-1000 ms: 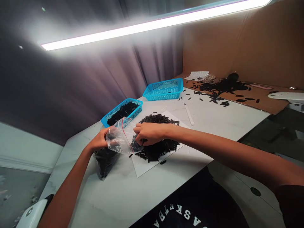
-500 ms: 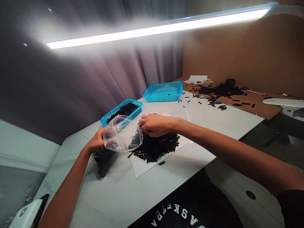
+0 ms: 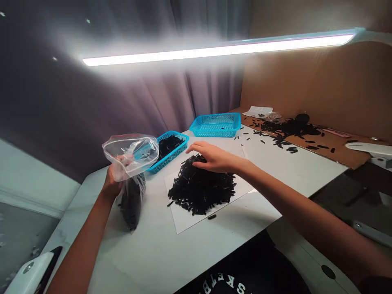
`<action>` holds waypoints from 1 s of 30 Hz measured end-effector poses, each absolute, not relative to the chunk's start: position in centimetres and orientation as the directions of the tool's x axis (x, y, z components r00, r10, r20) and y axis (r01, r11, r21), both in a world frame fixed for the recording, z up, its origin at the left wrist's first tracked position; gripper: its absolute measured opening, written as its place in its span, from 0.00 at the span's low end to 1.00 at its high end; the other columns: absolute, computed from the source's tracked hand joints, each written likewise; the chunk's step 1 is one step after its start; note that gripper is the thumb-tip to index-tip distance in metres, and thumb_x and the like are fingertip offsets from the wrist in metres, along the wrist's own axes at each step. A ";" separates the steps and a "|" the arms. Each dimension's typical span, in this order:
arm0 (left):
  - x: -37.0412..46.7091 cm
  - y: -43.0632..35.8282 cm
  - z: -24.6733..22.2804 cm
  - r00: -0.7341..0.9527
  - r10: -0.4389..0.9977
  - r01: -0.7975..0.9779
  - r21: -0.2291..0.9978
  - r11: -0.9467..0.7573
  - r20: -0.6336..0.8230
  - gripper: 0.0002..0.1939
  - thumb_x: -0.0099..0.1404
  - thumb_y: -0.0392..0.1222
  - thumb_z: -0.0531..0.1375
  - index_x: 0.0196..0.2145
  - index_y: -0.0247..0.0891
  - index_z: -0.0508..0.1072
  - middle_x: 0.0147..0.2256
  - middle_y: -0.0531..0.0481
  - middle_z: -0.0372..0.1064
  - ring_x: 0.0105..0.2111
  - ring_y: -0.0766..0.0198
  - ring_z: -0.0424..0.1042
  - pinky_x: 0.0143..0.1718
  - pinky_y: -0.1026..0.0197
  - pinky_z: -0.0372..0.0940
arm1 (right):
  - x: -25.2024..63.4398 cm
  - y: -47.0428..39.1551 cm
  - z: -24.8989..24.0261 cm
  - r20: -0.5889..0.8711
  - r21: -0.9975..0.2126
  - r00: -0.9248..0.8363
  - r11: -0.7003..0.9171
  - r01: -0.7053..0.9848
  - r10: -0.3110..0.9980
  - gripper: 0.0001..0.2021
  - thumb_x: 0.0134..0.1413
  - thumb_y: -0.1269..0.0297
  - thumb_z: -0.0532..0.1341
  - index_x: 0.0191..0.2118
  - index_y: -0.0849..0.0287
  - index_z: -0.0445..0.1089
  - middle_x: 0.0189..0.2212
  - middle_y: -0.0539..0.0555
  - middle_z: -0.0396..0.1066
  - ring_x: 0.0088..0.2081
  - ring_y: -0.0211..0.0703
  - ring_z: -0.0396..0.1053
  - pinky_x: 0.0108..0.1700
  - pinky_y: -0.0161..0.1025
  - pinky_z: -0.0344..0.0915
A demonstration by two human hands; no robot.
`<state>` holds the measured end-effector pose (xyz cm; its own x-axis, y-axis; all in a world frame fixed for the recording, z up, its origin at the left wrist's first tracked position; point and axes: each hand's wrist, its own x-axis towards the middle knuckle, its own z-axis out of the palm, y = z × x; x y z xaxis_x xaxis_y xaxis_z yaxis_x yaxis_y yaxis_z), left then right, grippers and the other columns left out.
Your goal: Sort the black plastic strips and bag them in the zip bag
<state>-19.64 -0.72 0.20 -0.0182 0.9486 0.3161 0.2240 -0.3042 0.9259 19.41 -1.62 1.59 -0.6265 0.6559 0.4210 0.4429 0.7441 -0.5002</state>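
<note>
My left hand [image 3: 114,175] grips a clear zip-top plastic bag [image 3: 134,153] near its open mouth. Small black oblong pieces fill the lower part of the bag, which rests on the table. My right hand [image 3: 211,157] is over a heap of the same black pieces [image 3: 199,188], its fingers spread and holding nothing that I can see. Under the heap lies a white sheet [image 3: 183,222]. One loose piece [image 3: 212,217] lies just off the sheet's near edge.
A blue basket [image 3: 171,157] of black pieces stands behind the bag. Another blue basket [image 3: 216,132], with one dark piece visible in it, is at the back. More black pieces [image 3: 288,126] lie scattered at the right on brown cardboard [image 3: 352,155]. A bright lamp bar [image 3: 214,52] hangs above.
My left hand has tipped the bag upright and moved it left, away from the heap. My right hand has come off the bag's mouth and opened over the heap.
</note>
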 end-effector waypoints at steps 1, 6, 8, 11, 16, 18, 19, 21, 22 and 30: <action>-19.6 -0.8 0.6 -0.023 0.936 0.221 0.915 -0.338 0.351 0.19 0.68 0.49 0.65 0.52 0.36 0.71 0.45 0.47 0.72 0.41 0.60 0.74 0.43 0.54 0.72 | 18.7 -1.7 1.3 0.422 -0.566 -0.602 0.715 0.410 0.678 0.19 0.59 0.68 0.64 0.56 0.61 0.69 0.57 0.64 0.69 0.60 0.55 0.65 0.63 0.55 0.60; -18.2 -2.2 3.0 0.061 0.908 0.252 0.874 -0.416 0.415 0.46 0.42 0.49 0.79 0.58 0.45 0.68 0.44 0.52 0.73 0.47 0.57 0.73 0.52 0.60 0.67 | 12.1 -3.5 0.3 0.384 -0.712 -0.631 0.651 0.261 0.674 0.34 0.56 0.52 0.69 0.64 0.60 0.62 0.63 0.66 0.66 0.61 0.56 0.67 0.60 0.53 0.66; -17.7 -3.0 3.7 0.163 0.921 0.257 0.887 -0.385 0.353 0.59 0.31 0.49 0.81 0.61 0.46 0.66 0.48 0.47 0.74 0.53 0.50 0.72 0.54 0.56 0.67 | 8.7 -4.2 -0.2 0.391 -0.844 -0.602 0.532 0.068 0.696 0.39 0.49 0.48 0.73 0.64 0.56 0.63 0.62 0.63 0.67 0.63 0.57 0.65 0.61 0.53 0.65; -17.6 -3.5 4.2 0.245 0.925 0.235 0.907 -0.349 0.292 0.64 0.20 0.58 0.80 0.59 0.41 0.70 0.47 0.41 0.75 0.53 0.43 0.72 0.53 0.51 0.68 | 4.9 -4.1 -0.6 0.330 -0.942 -0.426 0.269 -0.200 0.842 0.39 0.42 0.48 0.75 0.60 0.54 0.67 0.55 0.58 0.74 0.59 0.58 0.68 0.60 0.54 0.66; -19.3 -2.5 5.0 -0.027 0.896 0.153 0.888 -0.434 0.443 0.29 0.55 0.64 0.70 0.42 0.36 0.79 0.30 0.48 0.74 0.32 0.61 0.74 0.38 0.60 0.68 | 3.5 -1.2 0.9 0.236 -0.952 -0.359 0.140 -0.274 0.903 0.30 0.57 0.38 0.60 0.54 0.57 0.71 0.49 0.60 0.77 0.53 0.58 0.74 0.45 0.53 0.77; -20.4 -2.1 5.8 -0.198 0.817 0.129 0.841 -0.526 0.541 0.20 0.53 0.54 0.73 0.36 0.37 0.78 0.27 0.53 0.72 0.27 0.68 0.69 0.32 0.64 0.64 | 3.4 -0.1 2.5 0.240 -0.945 -0.367 0.130 -0.301 0.899 0.27 0.56 0.39 0.61 0.50 0.57 0.73 0.46 0.60 0.78 0.51 0.57 0.76 0.42 0.50 0.78; -21.0 -2.1 6.3 -0.276 0.764 0.123 0.809 -0.574 0.584 0.18 0.50 0.50 0.75 0.34 0.38 0.77 0.26 0.55 0.71 0.26 0.69 0.67 0.30 0.65 0.63 | 3.2 0.3 3.4 0.251 -0.941 -0.376 0.133 -0.311 0.892 0.26 0.56 0.40 0.62 0.47 0.58 0.75 0.44 0.60 0.79 0.49 0.56 0.77 0.41 0.50 0.78; -22.3 -2.3 7.5 -0.405 0.643 0.130 0.737 -0.663 0.650 0.17 0.47 0.45 0.76 0.31 0.38 0.75 0.26 0.57 0.69 0.25 0.71 0.65 0.29 0.66 0.61 | 2.3 0.6 5.4 0.282 -0.933 -0.400 0.152 -0.327 0.872 0.23 0.54 0.43 0.65 0.42 0.60 0.76 0.41 0.59 0.79 0.46 0.55 0.78 0.39 0.48 0.78; -22.9 -2.6 8.1 -0.455 0.581 0.142 0.699 -0.701 0.675 0.17 0.47 0.43 0.76 0.30 0.38 0.74 0.25 0.58 0.68 0.25 0.71 0.64 0.29 0.66 0.61 | 1.8 0.6 6.5 0.302 -0.928 -0.414 0.165 -0.334 0.859 0.21 0.54 0.45 0.65 0.40 0.60 0.77 0.39 0.59 0.79 0.44 0.54 0.78 0.39 0.47 0.78; -28.6 -7.0 12.0 -0.331 0.573 0.218 0.652 -0.726 0.750 0.40 0.35 0.53 0.81 0.44 0.37 0.74 0.38 0.53 0.73 0.38 0.68 0.70 0.42 0.67 0.64 | -1.3 1.2 11.7 0.529 -0.846 -0.471 0.397 -0.356 0.706 0.14 0.54 0.58 0.68 0.45 0.59 0.77 0.40 0.53 0.77 0.48 0.46 0.74 0.54 0.46 0.70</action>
<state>-28.57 -6.97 11.95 -0.3315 0.5729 0.7496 0.2184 -0.7263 0.6518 -1.25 1.21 11.74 -0.4706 0.7059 0.5294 -0.3556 0.3974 -0.8460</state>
